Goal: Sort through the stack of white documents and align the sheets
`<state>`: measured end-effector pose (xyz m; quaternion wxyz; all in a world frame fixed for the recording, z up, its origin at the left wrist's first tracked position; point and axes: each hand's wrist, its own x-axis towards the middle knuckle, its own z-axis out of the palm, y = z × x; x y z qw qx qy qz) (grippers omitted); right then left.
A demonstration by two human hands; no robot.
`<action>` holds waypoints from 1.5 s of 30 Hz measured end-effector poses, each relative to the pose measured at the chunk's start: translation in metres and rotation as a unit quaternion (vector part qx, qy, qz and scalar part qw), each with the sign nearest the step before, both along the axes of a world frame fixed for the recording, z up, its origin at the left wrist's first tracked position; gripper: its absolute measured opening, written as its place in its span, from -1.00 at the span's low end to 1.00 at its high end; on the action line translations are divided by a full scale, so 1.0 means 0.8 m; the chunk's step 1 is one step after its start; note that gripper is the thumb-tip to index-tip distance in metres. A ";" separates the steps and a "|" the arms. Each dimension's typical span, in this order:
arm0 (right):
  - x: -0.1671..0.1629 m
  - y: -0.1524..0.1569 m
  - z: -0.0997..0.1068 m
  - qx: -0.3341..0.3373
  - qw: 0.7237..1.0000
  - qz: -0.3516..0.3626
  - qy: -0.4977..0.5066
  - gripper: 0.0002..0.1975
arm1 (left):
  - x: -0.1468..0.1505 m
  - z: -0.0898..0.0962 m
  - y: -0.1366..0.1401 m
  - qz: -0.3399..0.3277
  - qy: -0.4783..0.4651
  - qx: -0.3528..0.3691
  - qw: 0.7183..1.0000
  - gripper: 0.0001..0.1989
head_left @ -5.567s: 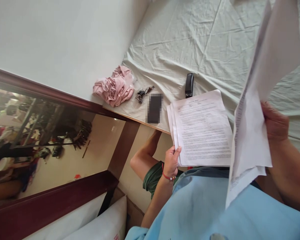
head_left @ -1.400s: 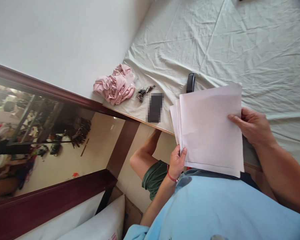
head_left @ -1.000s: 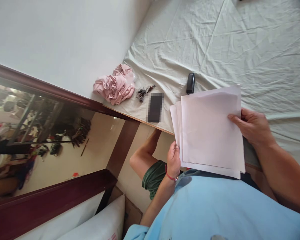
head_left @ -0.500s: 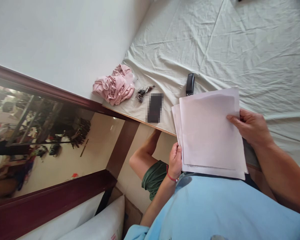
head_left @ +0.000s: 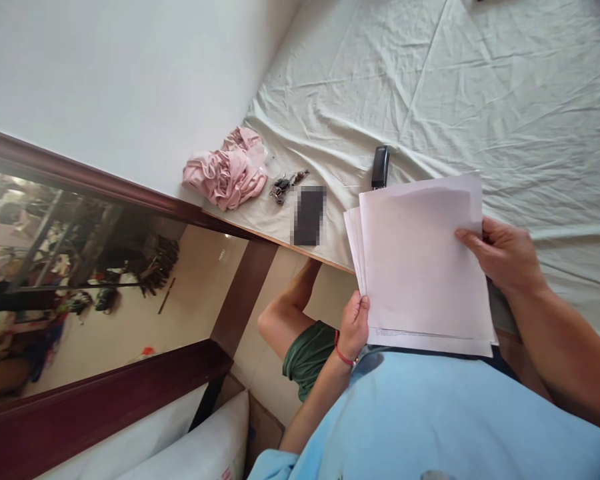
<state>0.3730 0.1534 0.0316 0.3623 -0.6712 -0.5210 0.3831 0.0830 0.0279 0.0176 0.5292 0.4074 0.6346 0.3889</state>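
A small stack of white paper sheets is held in front of my body, its top sheet mostly blank with a line of tiny print near the bottom. My left hand pinches the lower left edge, thumb on top. On the right edge, my right hand grips the sheets, thumb over the front and fingers behind, hidden. Several sheets fan out slightly along the left side. Just beyond the top edge of the paper lies a black stapler-like object, partly covered by the sheets.
A wrinkled pale sheet covers the bed-like surface. Near its left corner lie a crumpled pink cloth, a bunch of keys and a blurred dark rectangular object. A dark red wooden frame borders the opening on the left.
My left hand has shifted slightly right and down along the paper's edge. The top sheet has slid a little, showing more of the fanned edges and the printed line.
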 end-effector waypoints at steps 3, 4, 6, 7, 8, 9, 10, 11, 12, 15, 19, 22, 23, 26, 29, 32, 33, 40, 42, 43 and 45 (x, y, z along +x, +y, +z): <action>0.001 0.000 0.004 -0.017 1.000 0.007 0.022 -0.70 | -0.001 -0.002 -0.002 -0.008 -0.012 -0.012 1.000 -0.45; 0.001 0.000 0.004 -0.017 1.000 0.010 0.010 -0.70 | -0.001 -0.003 -0.003 -0.006 -0.015 -0.014 1.000 -0.45; 0.002 0.001 0.005 -0.011 0.999 0.018 -0.034 -0.71 | -0.002 -0.006 -0.003 0.004 -0.012 -0.013 1.000 -0.45; 0.002 0.002 0.005 -0.009 0.998 0.023 -0.054 -0.71 | -0.002 -0.006 -0.002 0.012 -0.008 -0.010 1.000 -0.46; 0.002 0.002 0.005 -0.008 0.997 0.026 -0.068 -0.71 | -0.002 -0.007 -0.001 0.022 -0.005 -0.006 1.000 -0.46; 0.001 0.003 0.005 -0.010 0.997 0.030 -0.077 -0.70 | -0.001 -0.007 0.000 0.031 -0.002 -0.003 1.000 -0.46; 0.001 0.003 0.005 -0.011 0.996 0.032 -0.081 -0.70 | -0.001 -0.007 0.001 0.039 -0.001 0.000 0.999 -0.46; 0.000 0.003 0.006 -0.011 0.996 0.033 -0.083 -0.69 | 0.000 -0.007 0.002 0.044 -0.001 0.002 0.999 -0.47; 0.000 0.004 0.007 -0.009 0.996 0.034 -0.085 -0.69 | 0.001 -0.007 0.003 0.047 -0.001 0.004 0.999 -0.47; -0.003 0.003 0.010 0.009 0.996 0.029 -0.087 -0.71 | 0.003 -0.006 0.004 0.051 -0.008 0.004 0.999 -0.49; -0.009 0.002 0.013 0.005 0.999 -0.025 -0.038 -0.71 | 0.004 -0.007 0.004 0.070 -0.054 -0.017 0.996 -0.51; -0.011 0.001 0.014 -0.015 0.998 -0.057 -0.015 -0.69 | 0.004 -0.006 0.006 0.099 -0.106 -0.045 0.988 -0.53; -0.011 0.001 0.014 -0.016 0.998 -0.059 -0.015 -0.70 | 0.004 -0.006 0.008 0.107 -0.118 -0.052 0.986 -0.53; -0.010 0.002 0.011 -0.009 0.998 -0.055 -0.016 -0.72 | 0.004 -0.004 0.012 0.122 -0.139 -0.060 0.981 -0.55; -0.007 0.003 0.005 0.004 0.998 -0.056 -0.019 -0.74 | 0.003 -0.003 0.015 0.128 -0.149 -0.066 0.978 -0.57; -0.003 0.004 -0.002 0.009 0.999 -0.052 -0.013 -0.74 | 0.001 -0.003 0.017 0.131 -0.166 -0.076 0.975 -0.61; -0.002 0.004 -0.003 0.008 0.999 -0.052 -0.013 -0.74 | 0.001 -0.003 0.017 0.132 -0.176 -0.080 0.972 -0.63; -0.002 0.005 -0.004 0.002 0.998 -0.053 -0.017 -0.74 | 0.001 0.001 0.023 0.131 -0.225 -0.105 0.960 -0.66; -0.004 0.005 -0.003 0.004 0.998 -0.055 -0.010 -0.76 | 0.002 0.001 0.025 0.132 -0.228 -0.106 0.959 -0.66; -0.006 0.004 -0.002 0.007 0.998 -0.056 -0.007 -0.76 | 0.002 0.000 0.025 0.132 -0.228 -0.105 0.959 -0.66; -0.007 0.004 -0.001 0.014 0.998 -0.059 -0.004 -0.77 | 0.002 -0.001 0.026 0.135 -0.224 -0.099 0.960 -0.65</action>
